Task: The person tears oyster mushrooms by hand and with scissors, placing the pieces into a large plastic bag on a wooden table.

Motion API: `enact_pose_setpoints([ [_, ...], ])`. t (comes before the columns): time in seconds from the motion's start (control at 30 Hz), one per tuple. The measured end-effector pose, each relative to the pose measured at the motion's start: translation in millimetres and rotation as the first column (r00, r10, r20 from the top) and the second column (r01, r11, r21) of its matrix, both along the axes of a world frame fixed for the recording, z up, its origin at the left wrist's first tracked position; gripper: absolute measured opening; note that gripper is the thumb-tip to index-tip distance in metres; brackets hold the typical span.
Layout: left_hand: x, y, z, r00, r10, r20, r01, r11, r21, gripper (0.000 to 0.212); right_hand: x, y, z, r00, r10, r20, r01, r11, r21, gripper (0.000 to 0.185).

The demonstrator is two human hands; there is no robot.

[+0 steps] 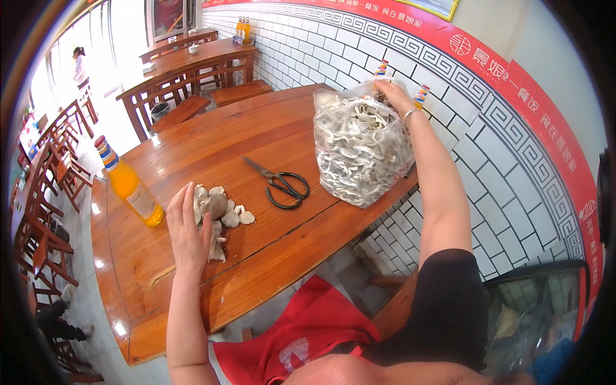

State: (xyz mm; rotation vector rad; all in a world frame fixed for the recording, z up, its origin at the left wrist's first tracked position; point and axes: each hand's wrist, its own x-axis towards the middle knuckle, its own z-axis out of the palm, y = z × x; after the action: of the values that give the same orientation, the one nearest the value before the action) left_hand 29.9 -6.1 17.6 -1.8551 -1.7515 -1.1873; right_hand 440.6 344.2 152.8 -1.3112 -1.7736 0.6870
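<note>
A small pile of grey oyster mushrooms (217,206) lies on the wooden table (269,250). My left hand (186,226) is cupped along the pile's left side, its thumb apart from the fingers, and hides part of it. A clear plastic bag (363,149), bulging with more mushrooms, stands at the table's wall side. At its top rim rests my right hand (395,98), with a bracelet at the wrist; whether the fingers grip the bag or something inside cannot be made out. Between pile and bag lie black-handled scissors (281,184), blades slightly apart, pointing away from me.
An orange drink bottle (132,185) stands left of my left hand. Two more bottles (421,96) show behind the bag by the tiled wall (486,173). Other tables (211,53) and benches stand beyond. A person (80,67) is far off near the windows.
</note>
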Motion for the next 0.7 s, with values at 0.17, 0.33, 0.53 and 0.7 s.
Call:
enact_pose_setpoints([
  [0.17,10.3,8.3,-0.9,1.0,-0.019,0.002,0.019,0.999,0.036,0.065,50.8,15.8,10.3,0.978,-0.123,0.168,0.138,0.987,-0.078,0.053],
  [0.33,-9.8,-0.3,-2.1,0.992,0.113,-0.049,-0.109,0.991,0.077,0.062,36.0,9.5,10.5,0.972,-0.113,0.205,0.073,0.979,0.191,0.056],
  [0.53,-13.1,10.7,-11.7,0.979,0.107,0.173,-0.116,0.992,0.042,0.054,51.0,-28.1,17.2,0.922,-0.281,0.265,0.224,0.948,0.226,0.049],
  [0.7,-22.8,3.2,-14.0,0.971,0.112,0.211,-0.118,0.993,0.014,0.043,-84.7,-161.3,14.0,1.0,0.018,0.022,-0.028,0.783,0.622,0.015],
])
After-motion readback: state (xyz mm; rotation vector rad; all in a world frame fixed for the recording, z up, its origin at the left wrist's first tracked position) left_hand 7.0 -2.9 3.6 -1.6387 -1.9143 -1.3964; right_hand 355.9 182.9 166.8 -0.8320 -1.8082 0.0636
